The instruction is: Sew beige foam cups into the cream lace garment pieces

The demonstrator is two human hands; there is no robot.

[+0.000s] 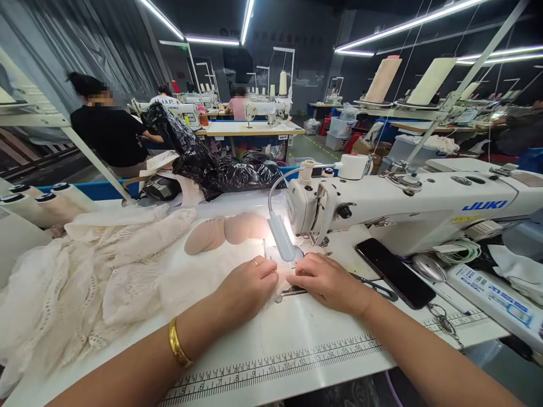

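At the needle end of a white sewing machine [314, 206], my left hand [252, 285] has its fingers pinched together on thin pale fabric [281, 278]. My right hand [328, 282] is curled on the other side of that fabric, thumb and forefinger closed at its edge beside the needle plate. The presser foot and needle are mostly hidden behind a lit work lamp [280, 236] and my fingers. Beyond my left hand lie two overlapping stacks of beige round pads [206, 236]. A heap of cream lace fabric [139, 271] spreads across the table's left side.
A black phone [394, 271], scissors [377, 287] and a computer mouse [428, 267] lie right of my right hand. A printed ruler [280, 364] runs along the front edge. Black plastic bags [220, 169] sit behind the table. A person in black [108, 133] works at the left.
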